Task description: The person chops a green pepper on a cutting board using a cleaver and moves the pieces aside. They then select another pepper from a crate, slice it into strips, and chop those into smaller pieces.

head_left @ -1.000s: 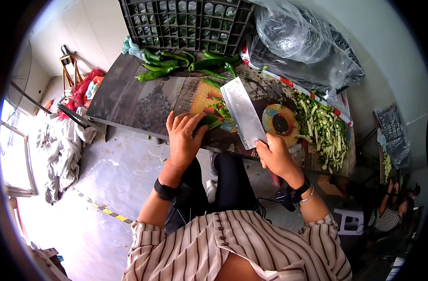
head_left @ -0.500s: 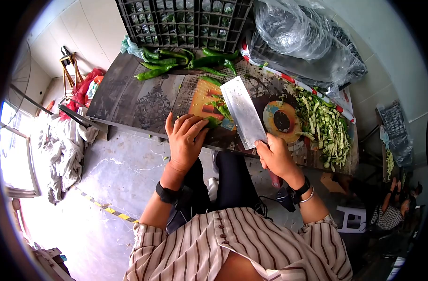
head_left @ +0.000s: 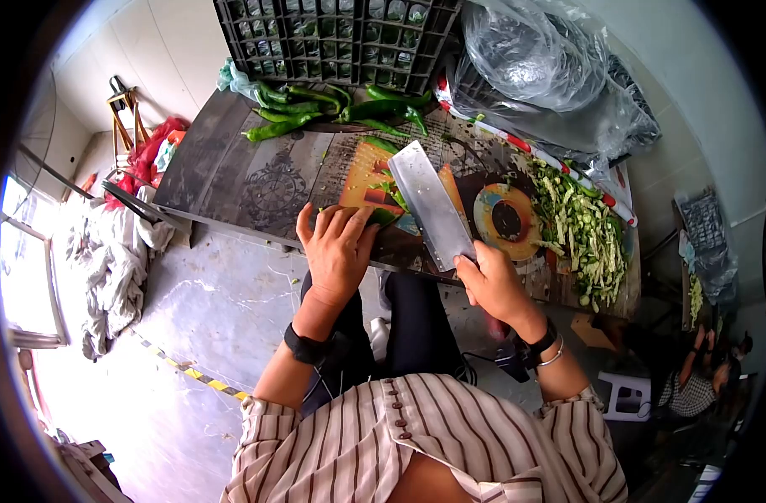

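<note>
My left hand [head_left: 337, 247] presses a green pepper [head_left: 383, 216] down near the front edge of the table, fingers curled over it and mostly hiding it. In my right hand [head_left: 494, 279] is a cleaver [head_left: 432, 205], gripped around the handle, its broad blade slanting up and away just right of the pepper. Cut green pieces [head_left: 391, 191] lie behind the blade's left side. A heap of sliced pepper [head_left: 588, 235] covers the right end of the table. Several whole green peppers [head_left: 291, 117] rest at the back.
A black plastic crate [head_left: 333, 42] stands behind the whole peppers on the patterned tabletop [head_left: 207, 159]. Clear plastic bags [head_left: 534, 59] bulge at the back right. Crumpled cloth [head_left: 119, 285] lies on the floor at left. Another person [head_left: 693, 386] is at the far right.
The cleaver blade has shifted slightly left, closer to my left hand, and looks turned more edge-on. My left hand keeps its place on the pepper.
</note>
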{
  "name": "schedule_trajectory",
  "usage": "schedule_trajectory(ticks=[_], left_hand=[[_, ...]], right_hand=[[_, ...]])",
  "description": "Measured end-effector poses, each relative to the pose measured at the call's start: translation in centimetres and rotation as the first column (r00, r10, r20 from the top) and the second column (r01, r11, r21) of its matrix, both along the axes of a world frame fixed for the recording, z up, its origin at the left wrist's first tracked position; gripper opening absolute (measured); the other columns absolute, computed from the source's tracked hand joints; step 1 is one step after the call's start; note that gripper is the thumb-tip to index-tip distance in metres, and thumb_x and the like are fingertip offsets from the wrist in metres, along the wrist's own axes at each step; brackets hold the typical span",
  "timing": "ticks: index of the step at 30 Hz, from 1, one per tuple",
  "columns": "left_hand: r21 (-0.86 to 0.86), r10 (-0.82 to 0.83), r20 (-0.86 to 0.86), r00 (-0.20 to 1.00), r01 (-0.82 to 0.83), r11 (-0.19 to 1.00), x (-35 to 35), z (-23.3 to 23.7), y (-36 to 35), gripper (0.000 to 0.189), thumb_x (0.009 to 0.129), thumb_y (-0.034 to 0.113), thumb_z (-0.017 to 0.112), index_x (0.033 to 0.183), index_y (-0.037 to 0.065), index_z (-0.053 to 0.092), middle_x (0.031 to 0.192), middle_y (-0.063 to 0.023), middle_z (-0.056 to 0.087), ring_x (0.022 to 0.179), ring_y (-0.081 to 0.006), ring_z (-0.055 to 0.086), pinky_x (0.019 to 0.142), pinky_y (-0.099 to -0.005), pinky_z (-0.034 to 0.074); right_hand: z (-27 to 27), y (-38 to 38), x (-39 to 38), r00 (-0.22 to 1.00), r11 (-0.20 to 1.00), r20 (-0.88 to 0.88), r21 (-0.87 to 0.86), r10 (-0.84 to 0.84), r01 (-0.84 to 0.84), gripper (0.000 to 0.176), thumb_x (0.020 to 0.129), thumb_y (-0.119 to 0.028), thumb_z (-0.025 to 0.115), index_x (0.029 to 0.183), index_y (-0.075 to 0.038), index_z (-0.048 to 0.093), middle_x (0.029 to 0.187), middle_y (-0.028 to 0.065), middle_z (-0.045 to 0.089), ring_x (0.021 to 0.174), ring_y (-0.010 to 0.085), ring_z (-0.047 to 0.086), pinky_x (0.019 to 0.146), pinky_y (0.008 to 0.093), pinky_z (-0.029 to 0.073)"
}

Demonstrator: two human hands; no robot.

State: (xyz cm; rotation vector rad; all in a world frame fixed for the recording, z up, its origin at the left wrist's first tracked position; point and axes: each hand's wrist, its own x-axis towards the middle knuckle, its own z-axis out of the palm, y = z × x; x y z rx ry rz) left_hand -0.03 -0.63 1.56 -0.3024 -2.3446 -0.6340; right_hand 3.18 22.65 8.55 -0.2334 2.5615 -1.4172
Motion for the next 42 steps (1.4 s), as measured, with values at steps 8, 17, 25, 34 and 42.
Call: schedule_trajectory(ticks=[8,17,25,34,42], left_hand=[[0.074,-0.033,-0.027,0.999,0.035,0.997,0.4,0.4,-0.2,0.029,0.074,0.017,0.076,0.101,0.014,0.067,0.096,-0.0017,0.064,0.100,-0.0209,0.057,0.105,-0.0456,0.029],[0.051,-0.068,-0.062,0.996,0.071,0.996,0.5,0.1,-0.8,0.021,0.073,0.016,0.076,0.094,0.015,0.070,0.090,0.0027,0.062,0.088,-0.0171,0.057,0.094,-0.0397,0.035],[0.100,-0.029,-0.049,0.998,0.034,0.994,0.6,-0.2,-0.4,0.021,0.073,0.014,0.076,0.093,0.014,0.071,0.088,0.0024,0.061,0.087,-0.0173,0.056,0.095,-0.0395,0.034],[0.119,-0.018,-0.075,0.997,0.027,0.992,0.7,-0.7,-0.5,0.024,0.072,0.014,0.076,0.095,0.015,0.070,0.087,0.0022,0.057,0.088,-0.0162,0.056,0.096,-0.0418,0.034],[0.144,-0.018,-0.058,0.998,0.026,0.989,0.7,-0.9,-0.6,0.021,0.072,0.015,0.076,0.092,0.016,0.070,0.084,0.0029,0.057,0.088,-0.0156,0.057,0.099,-0.0445,0.032]], right_hand=[[2.3,-0.3,-1.7,0.988,0.960,-0.048,0.247,0.147,-0.131,0.026,0.089,-0.015,0.056,0.075,0.005,0.048,0.060,0.0260,0.051,0.053,0.0423,0.053,0.051,0.0441,0.042],[3.2,-0.9,-2.5,0.968,0.892,-0.013,0.390,0.251,-0.226,0.025,0.088,-0.016,0.056,0.076,0.004,0.049,0.064,0.0275,0.052,0.062,0.0459,0.055,0.056,0.0483,0.043],[3.6,-0.9,-2.9,0.949,0.848,-0.032,0.457,0.315,-0.266,0.025,0.091,-0.014,0.055,0.078,0.006,0.049,0.062,0.0244,0.052,0.056,0.0396,0.053,0.053,0.0414,0.041],[4.9,-3.0,-4.5,0.932,0.857,-0.105,0.439,0.346,-0.269,0.020,0.090,-0.013,0.055,0.079,0.004,0.049,0.064,0.0266,0.054,0.063,0.0449,0.056,0.055,0.0485,0.042],[4.5,-4.9,-6.0,0.872,0.782,-0.116,0.509,0.476,-0.359,0.017,0.089,-0.013,0.054,0.083,0.002,0.050,0.064,0.0245,0.056,0.063,0.0442,0.058,0.057,0.0509,0.045]])
